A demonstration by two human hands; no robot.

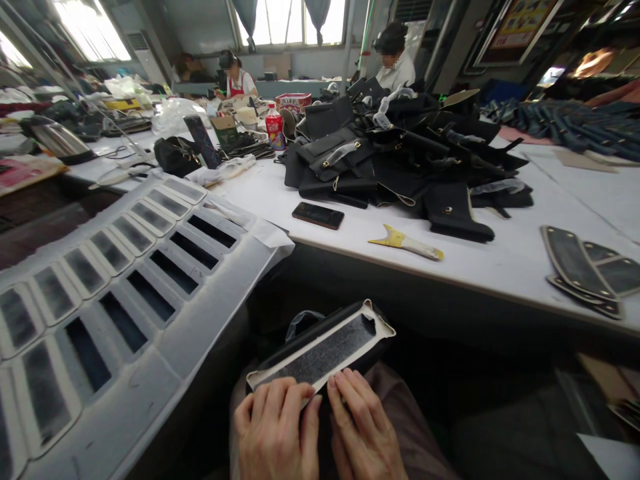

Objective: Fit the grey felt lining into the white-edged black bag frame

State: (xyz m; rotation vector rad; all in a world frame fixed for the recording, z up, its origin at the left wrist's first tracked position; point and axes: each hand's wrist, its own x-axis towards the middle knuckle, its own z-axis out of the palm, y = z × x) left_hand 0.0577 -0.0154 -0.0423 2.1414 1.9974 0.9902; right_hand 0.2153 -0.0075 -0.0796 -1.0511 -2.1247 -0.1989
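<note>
On my lap lies a black bag (320,351), its long narrow base turned up. The base has a dark speckled middle and a raised cream-coloured rim, with pinched corners at both ends. My left hand (280,423) curls its fingers over the near rim toward the left end, thumb close to the rim. Just to its right, my right hand (365,423) presses its fingertips together on the same rim. A clear plastic-wrapped loop (304,321) sticks out behind the bag. The bag's lower body is hidden by my hands and the dark shadow.
At left, a paper-covered board (200,333) carries rows of dark panels with pale borders. On the white table (500,267) ahead are a phone (318,215), a yellow notched tool (406,243), a heap of black bags (400,160) and stacked dark panels (583,267). Two people sit beyond.
</note>
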